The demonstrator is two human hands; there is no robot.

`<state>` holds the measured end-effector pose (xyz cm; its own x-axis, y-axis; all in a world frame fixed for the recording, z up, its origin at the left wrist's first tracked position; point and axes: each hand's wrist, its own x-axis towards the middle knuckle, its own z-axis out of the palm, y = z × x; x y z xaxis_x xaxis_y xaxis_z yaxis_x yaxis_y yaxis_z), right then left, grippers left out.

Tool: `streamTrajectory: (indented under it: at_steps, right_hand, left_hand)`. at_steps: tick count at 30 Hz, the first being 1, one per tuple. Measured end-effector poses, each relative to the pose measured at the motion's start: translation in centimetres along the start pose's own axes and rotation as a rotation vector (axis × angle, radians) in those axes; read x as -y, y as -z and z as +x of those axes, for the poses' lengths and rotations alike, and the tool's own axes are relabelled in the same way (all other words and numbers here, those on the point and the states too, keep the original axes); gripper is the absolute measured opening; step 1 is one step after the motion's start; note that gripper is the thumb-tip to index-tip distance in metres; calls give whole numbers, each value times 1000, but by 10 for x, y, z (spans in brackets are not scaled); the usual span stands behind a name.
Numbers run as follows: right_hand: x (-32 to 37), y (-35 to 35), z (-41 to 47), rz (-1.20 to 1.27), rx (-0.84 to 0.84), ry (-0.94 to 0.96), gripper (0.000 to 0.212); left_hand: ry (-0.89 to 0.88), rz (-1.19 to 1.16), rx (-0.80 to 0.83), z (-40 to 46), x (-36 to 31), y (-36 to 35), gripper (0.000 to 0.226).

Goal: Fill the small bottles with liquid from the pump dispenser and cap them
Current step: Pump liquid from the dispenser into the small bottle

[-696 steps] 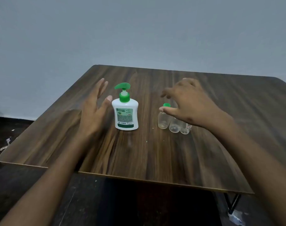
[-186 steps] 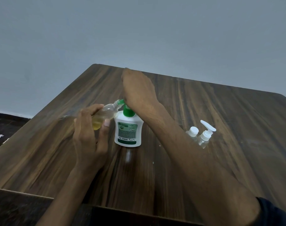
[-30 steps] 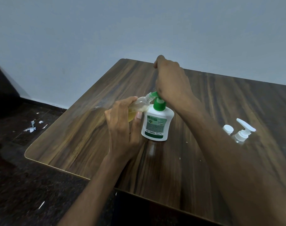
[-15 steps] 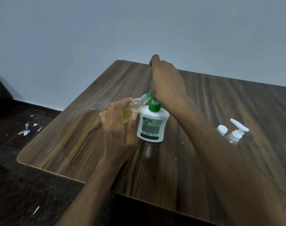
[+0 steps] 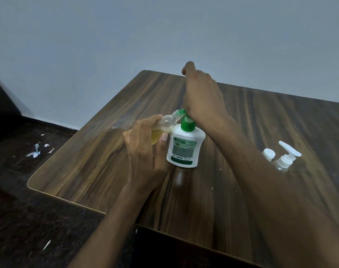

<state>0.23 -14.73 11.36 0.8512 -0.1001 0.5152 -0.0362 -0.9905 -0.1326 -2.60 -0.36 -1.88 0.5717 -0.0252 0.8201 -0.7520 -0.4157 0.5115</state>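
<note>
A white pump dispenser (image 5: 185, 147) with a green pump head stands mid-table. My left hand (image 5: 143, 153) grips a small clear bottle (image 5: 165, 125), tilted, its mouth against the green spout; yellowish liquid fills its lower part. My right hand (image 5: 201, 95) rests palm-down on the pump head, covering most of it. Its fingers are hidden behind the hand. Two more small clear bottles stand to the right: one with a white cap (image 5: 268, 154), one with a white pump top (image 5: 285, 159).
The dark wooden table (image 5: 99, 151) has a rounded front-left corner and its near edge runs close under my forearms. Paper scraps (image 5: 36, 151) lie on the dark floor at left. A plain wall stands behind the table.
The view has shifted slightly. The pump head sits a little higher, with its white stem showing. Both hands keep their holds on the bottle and pump.
</note>
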Motion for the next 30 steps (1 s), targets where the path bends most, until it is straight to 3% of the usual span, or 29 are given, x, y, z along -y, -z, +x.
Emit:
streamTrajectory:
  at_steps: [30]
  right_hand:
    - [0,2,-3,0,42,-10,52]
  left_hand:
    - [19,-9,-5,1,-1,1,27]
